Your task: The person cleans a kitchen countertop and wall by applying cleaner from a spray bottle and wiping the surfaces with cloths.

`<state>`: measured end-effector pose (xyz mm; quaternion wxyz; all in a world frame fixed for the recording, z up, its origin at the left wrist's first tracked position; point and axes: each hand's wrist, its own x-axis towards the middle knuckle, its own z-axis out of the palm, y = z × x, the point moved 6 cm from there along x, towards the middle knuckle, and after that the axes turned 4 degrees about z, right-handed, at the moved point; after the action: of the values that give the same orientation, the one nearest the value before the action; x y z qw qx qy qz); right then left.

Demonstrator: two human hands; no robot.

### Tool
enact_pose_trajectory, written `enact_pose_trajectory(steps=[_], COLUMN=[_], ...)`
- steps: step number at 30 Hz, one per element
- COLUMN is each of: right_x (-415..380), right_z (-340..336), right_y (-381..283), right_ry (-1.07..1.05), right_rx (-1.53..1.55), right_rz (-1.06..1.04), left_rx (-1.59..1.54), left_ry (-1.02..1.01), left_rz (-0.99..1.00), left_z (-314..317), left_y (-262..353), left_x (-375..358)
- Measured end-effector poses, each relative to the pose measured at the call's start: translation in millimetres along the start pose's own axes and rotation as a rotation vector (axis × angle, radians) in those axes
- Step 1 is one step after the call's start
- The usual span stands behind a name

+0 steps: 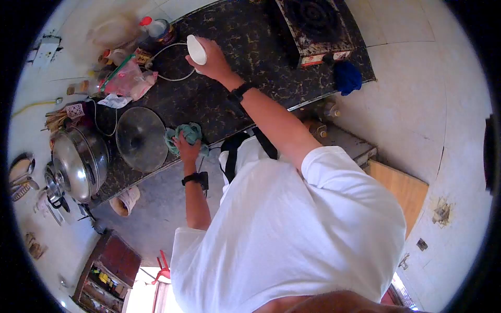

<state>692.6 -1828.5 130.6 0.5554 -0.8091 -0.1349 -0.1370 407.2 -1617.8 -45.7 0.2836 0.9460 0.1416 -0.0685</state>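
Two bare hands (pixel 187 148) are over the dark, pale-veined worktop (pixel 237 39), each with a black band at the wrist. The right hand (pixel 215 61) is curled nearly closed, fingers and thumb wrapped about a small white bowl (pixel 197 49) that tips on its side. The left is half open, its fingers bent into a crumpled grey-green cloth (pixel 189 133) lying under it on the worktop; I can't make out how firmly they grip.

Just left of the left hand sits a round, dark pan or lid (pixel 134 122), and well beyond that a tall, shiny metal pot (pixel 78 161) with a domed lid. A thin white cable (pixel 176 80) loops close by the right hand. Farther left of that hand are a pink plastic bag (pixel 130 83) and a clear bottle with a red cap (pixel 156 29). Well to its right stand a grimy, rust-stained metal stove (pixel 315 39) and a bunched dark-blue cloth (pixel 347 78).
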Motion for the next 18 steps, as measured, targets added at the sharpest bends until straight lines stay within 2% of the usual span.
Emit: enact_pose_trajectory(steps=[2, 4, 6, 8, 10, 11, 12, 13, 14, 15, 17, 18], right_x=[1.4, -4.6, -12.1, -18.2, -23.3, -25.6, -29.6, -36.2, -44.7, -52.5, -73.7, -86.6], right_z=[5.0, -1.5, -13.1, -23.3, -34.1, -40.8, -49.0, -62.0, -78.5, -96.9, -149.7, -186.3], right_y=[3.1, 7.0, 12.3, 11.5, 11.7, 7.5, 4.9, 10.1, 14.8, 22.3, 62.6, 87.9], right_ry=[0.013, 0.035, 0.0, -0.065, -0.126, -0.152, -0.179, -0.178, -0.184, -0.191, -0.141, -0.04], right_rx=[-0.04, -0.037, -0.066, -0.05, -0.027, -0.101, -0.176, -0.178, -0.201, -0.223, -0.244, -0.314], right_rz=[0.012, 0.051, 0.126, 0.17, 0.212, 0.132, 0.053, 0.058, 0.048, 0.036, 0.159, 0.226], left_rx=[0.042, 0.139, 0.07, 0.14, 0.184, 0.185, 0.104, 0.018, -0.181, -0.184, 0.163, 0.144], left_ry=[-0.003, -0.024, -0.065, -0.291, -0.418, -0.42, -0.394, -0.367, -0.43, -0.434, -0.564, -0.537], left_rz=[0.028, 0.039, 0.325, 0.546, 0.759, 0.764, 0.892, 1.016, 0.916, 0.914, 0.894, 0.898], left_z=[5.1, 16.6, 39.5, 73.0, 123.5, 142.7, 159.9, 144.6, 128.4, 126.2, 138.0, 124.1], left_y=[-4.5, 44.4, 101.9, 162.3, 198.5, 202.8, 211.5, 239.9, 256.3, 266.9, 270.1, 274.2], left_x=[6.0, 9.5, 13.9, 17.1, 22.1, 32.7, 37.0, 35.1, 47.8, 53.6, 69.4, 69.1])
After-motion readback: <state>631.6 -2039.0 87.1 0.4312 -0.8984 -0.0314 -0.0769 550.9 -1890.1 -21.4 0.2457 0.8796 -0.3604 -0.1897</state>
